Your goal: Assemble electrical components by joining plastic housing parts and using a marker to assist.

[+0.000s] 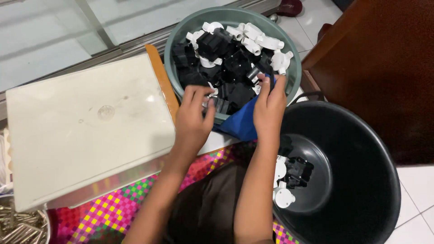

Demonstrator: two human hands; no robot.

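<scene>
A grey-green round basin (172, 40) holds several black and white plastic fittings (230, 54). My left hand (193, 118) reaches over its near rim, fingers curled among black pieces; whether it grips one I cannot tell. My right hand (269, 105) is at the basin's near right side, fingertips pinching a black fitting (263, 70). A blue cloth or bag (242, 122) lies under the basin's near edge, between my hands.
A black bucket (361, 149) at the right holds a few white and black fittings (291, 178). A cream flat box (86, 126) lies at the left. A colourful checked mat (113, 210) covers the floor; dark wooden furniture (384, 68) stands at the right.
</scene>
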